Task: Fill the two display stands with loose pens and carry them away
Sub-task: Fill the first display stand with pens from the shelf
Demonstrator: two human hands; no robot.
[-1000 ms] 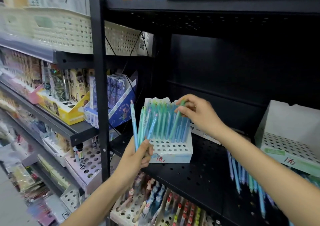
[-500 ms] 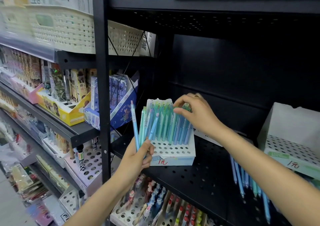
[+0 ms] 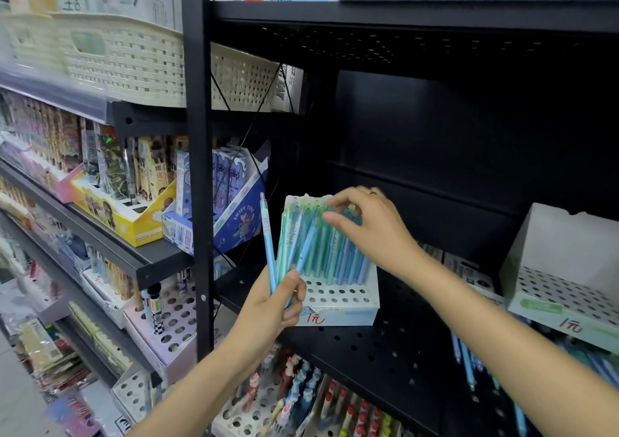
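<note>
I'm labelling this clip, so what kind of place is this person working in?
Most likely a stationery shop aisle. Black metal shelving holds perforated pen display stands with handwritten price labels, and neighbouring shelves carry boxed, packaged pens.

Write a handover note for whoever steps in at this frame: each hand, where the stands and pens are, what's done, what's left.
Left hand grips a bundle of pens.
Right hand reaches over the pen tops in the near stand; whether it pinches one is unclear.
Near stand: back rows filled, front holes open.
Second stand at right shows no pens.
Loose pens lie on the black shelf.
Left: finish the near stand, fill the second, carry both away.
</note>
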